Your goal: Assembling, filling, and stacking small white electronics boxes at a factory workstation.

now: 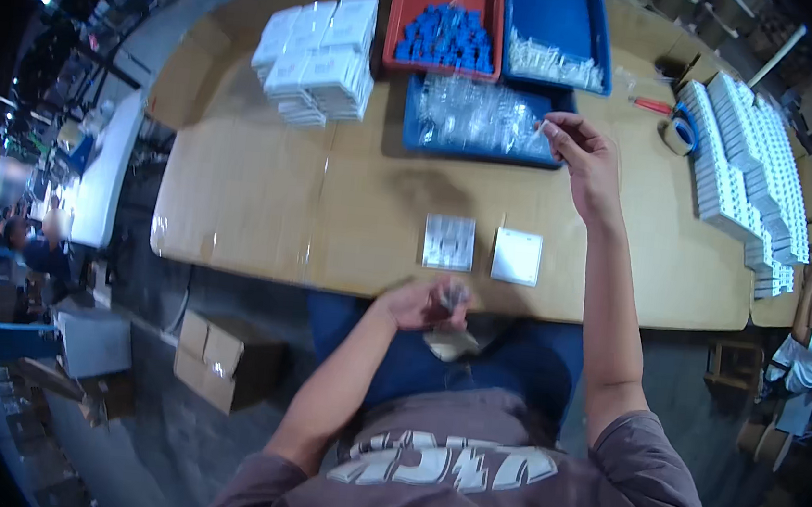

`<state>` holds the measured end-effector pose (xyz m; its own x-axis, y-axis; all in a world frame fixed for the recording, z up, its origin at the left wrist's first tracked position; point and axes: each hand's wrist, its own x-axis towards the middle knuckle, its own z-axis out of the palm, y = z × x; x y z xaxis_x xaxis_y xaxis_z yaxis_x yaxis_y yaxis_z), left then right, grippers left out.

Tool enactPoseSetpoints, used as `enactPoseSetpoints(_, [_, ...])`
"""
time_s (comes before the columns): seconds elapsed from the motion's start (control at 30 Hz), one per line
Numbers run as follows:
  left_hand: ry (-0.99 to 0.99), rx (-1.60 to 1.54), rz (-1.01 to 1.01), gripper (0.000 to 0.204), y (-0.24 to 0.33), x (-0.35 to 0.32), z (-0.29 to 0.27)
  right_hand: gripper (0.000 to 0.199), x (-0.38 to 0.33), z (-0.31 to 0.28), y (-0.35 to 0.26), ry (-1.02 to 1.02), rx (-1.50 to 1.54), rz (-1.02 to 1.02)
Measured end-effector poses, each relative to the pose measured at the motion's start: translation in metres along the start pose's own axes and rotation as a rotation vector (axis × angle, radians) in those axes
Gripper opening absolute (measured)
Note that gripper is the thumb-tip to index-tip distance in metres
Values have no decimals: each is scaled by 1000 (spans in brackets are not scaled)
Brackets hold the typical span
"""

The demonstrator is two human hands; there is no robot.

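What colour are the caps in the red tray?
Blue, the caps heaped in the red tray; head view shows it.

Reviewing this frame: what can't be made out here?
- Head view: small clear item in the left hand, curled fingers cover it.
- Thin piece pinched by the right hand: too small to identify.
- Clear parts in the blue tray: glare blurs them.
- White box stacks at right: fisheye rim bends them.

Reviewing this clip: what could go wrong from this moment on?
1. The right hand pinches a thin clear piece over the blue tray; it might slip back among the others.
2. The left hand holds a small clear part beyond the table edge; dropped, it would likely land on the lap or floor.
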<state>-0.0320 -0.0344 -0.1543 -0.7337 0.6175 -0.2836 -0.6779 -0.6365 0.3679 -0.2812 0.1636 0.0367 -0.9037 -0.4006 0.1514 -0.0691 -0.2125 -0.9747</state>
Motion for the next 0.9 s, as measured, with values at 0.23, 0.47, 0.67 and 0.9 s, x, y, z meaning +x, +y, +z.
enactPoseSetpoints(0.23, [186, 83, 89, 60, 9, -6, 36, 15, -136, 23, 64, -221, -185, 305])
enactPoseSetpoints(0.47, [96, 74, 172, 49, 1, -11, 45, 14, -168, 49, 62, -271, -409, 250])
enactPoseSetpoints(0.67, [89, 93, 202, 45, -1, -16, 49, 13, -165, 53, 58, -436, -611, 130])
enactPoseSetpoints(0.9, [152, 125, 193, 43, -2, -16, 43, 15, -161, 50, 69, -618, -391, 286])
